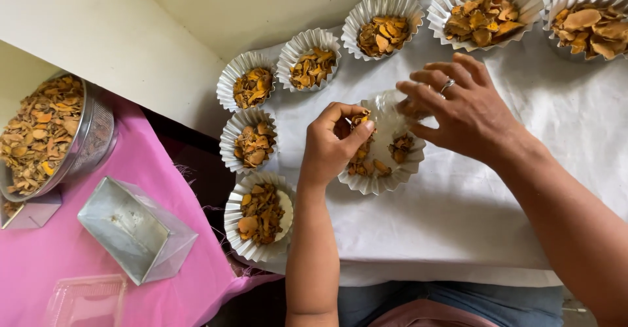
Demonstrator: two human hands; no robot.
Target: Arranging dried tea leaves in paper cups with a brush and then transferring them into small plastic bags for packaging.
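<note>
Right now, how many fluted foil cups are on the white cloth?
8: three down the left edge, four along the top, one between the hands. More may lie off-frame.

Under the right hand [461, 108], its fingertips and whatever they press at the far rim of the pleated foil cup [379, 170] are blurred, perhaps a clear film. The left hand [333, 144] hides the cup's near-left rim behind its curled fingers [347, 114]. The sieve bowl of dried slices [46, 134] and the clear plastic tray [88, 301] are cut off by the edges
</note>
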